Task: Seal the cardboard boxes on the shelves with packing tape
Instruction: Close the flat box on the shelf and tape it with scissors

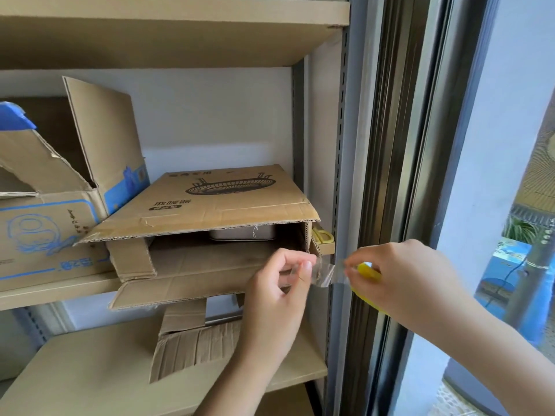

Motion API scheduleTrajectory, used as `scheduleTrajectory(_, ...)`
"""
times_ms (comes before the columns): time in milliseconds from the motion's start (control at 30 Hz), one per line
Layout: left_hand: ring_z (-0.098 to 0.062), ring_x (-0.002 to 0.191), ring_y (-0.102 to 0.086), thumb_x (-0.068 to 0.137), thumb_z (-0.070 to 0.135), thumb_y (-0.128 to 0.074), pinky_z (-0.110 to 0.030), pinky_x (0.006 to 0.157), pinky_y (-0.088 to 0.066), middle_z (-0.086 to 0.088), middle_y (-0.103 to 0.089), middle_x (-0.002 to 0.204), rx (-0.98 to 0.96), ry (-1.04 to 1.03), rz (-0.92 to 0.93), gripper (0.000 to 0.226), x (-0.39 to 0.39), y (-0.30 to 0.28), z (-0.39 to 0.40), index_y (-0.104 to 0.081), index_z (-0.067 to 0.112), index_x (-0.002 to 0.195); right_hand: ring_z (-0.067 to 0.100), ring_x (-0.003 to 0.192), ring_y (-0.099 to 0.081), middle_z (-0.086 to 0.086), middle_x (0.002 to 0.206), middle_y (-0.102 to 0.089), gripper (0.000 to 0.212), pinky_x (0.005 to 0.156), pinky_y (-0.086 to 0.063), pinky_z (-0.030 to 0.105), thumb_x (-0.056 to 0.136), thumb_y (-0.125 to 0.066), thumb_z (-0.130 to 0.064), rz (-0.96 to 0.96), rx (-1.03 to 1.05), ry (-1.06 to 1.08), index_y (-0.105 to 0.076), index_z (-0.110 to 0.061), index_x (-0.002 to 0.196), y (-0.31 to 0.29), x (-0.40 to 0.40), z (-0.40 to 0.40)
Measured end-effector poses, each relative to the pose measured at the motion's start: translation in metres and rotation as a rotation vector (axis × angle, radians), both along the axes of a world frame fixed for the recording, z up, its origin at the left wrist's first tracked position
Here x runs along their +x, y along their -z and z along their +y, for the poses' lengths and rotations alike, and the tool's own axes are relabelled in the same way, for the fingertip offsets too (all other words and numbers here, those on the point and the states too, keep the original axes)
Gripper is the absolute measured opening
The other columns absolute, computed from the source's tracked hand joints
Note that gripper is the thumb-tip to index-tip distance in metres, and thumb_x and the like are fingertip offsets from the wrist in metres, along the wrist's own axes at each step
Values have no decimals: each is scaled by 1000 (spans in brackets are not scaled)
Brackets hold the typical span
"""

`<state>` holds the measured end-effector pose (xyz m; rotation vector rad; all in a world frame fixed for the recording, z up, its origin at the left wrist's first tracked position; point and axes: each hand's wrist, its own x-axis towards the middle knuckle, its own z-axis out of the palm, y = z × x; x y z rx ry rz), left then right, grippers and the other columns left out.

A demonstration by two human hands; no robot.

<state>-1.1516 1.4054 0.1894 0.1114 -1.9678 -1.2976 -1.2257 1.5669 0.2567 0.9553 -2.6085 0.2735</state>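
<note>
A brown cardboard box (210, 202) printed with a heater drawing lies on its side on the middle shelf (45, 292), its front flaps open. A metal tin (241, 233) shows inside. My left hand (279, 292) pinches the free end of a clear strip of packing tape (326, 273) in front of the box's right edge. My right hand (411, 280) grips the yellow tape roll (368, 273), mostly hidden under my fingers. The tape stretches a short way between both hands.
A second open box (51, 223) with blue print stands at the left of the same shelf. A yellow-handled object (322, 237) pokes out behind the box's right side. The grey slotted shelf post (341, 175) and a window frame (396, 145) are close on the right. A loose ribbed cardboard piece (195, 343) hangs over the lower shelf.
</note>
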Motion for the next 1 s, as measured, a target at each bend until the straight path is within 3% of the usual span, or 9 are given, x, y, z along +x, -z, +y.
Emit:
scheduleTrajectory(233, 13, 118, -51, 97, 48, -49, 0, 86, -39, 40, -50, 132, -180, -34, -124, 19, -3, 2, 21, -62, 35, 103, 11, 76, -64, -13, 86, -68, 27, 68, -57, 25, 96, -44, -52, 18, 0, 21, -66, -44, 110, -1, -11, 6)
scheduleTrajectory(333, 10, 119, -52, 96, 50, -49, -10, 94, -45, 40, -52, 126, -182, -34, -99, 30, -3, 3, 23, -65, 30, 110, 12, 75, -64, -14, 86, -69, 27, 68, -56, 25, 95, -45, -52, 42, -4, -25, -67, -46, 109, -6, -13, 5)
scheduleTrajectory(433, -4, 120, -54, 95, 43, -58, -18, 96, -48, 22, -54, 122, -192, -169, 71, 24, -2, 4, 15, -71, 24, 94, 12, 73, -61, -16, 80, -64, 25, 65, -53, 24, 94, -46, -49, 68, 13, -77, -68, -47, 105, -15, -17, 8)
scheduleTrajectory(500, -2, 124, -52, 93, 37, -64, -14, 98, -44, 16, -52, 127, -22, -144, 90, 20, -1, 1, 11, -72, 20, 88, 10, 73, -61, -18, 79, -63, 24, 65, -53, 23, 94, -47, -47, 63, 15, -117, -69, -46, 104, -21, -19, 8)
scheduleTrajectory(600, -5, 118, -62, 91, 26, -66, -16, 94, -49, 14, -67, 125, 361, 159, 43, 20, -4, -5, 11, -72, 11, 102, 7, 76, -64, -19, 88, -70, 23, 69, -56, 22, 94, -52, -44, 31, -5, -183, -73, -42, 104, -25, -25, 2)
scheduleTrajectory(700, -9, 107, -69, 96, 12, -59, -18, 83, -55, 10, -75, 111, 449, 177, 67, 23, -6, -9, 14, -68, 5, 117, 5, 71, -65, -18, 85, -71, 21, 68, -58, 24, 91, -60, -38, -26, -67, -242, -78, -34, 102, -27, -32, -5)
scheduleTrajectory(767, -11, 107, -69, 96, 8, -56, -16, 79, -53, 5, -75, 110, 484, 168, 95, 17, -6, -9, 16, -70, 5, 106, 6, 70, -65, -17, 82, -70, 20, 67, -58, 24, 92, -59, -37, -23, -61, -235, -78, -34, 99, -29, -33, -8)
scheduleTrajectory(867, -16, 115, -66, 94, 16, -60, -28, 95, -50, -3, -74, 117, 500, 182, 93, 10, -5, -13, 17, -61, 12, 85, 12, 76, -66, -11, 88, -71, 24, 67, -58, 27, 95, -51, -37, 38, 19, -178, -75, -34, 101, -31, -32, -17)
scheduleTrajectory(1000, -25, 115, -67, 92, 20, -60, -45, 108, -45, -13, -73, 115, 603, 199, 112, 19, -6, -12, 13, -51, 4, 89, 17, 74, -64, -6, 89, -67, 27, 61, -50, 26, 98, -45, -33, 97, 68, -143, -71, -28, 104, -28, -29, -34)
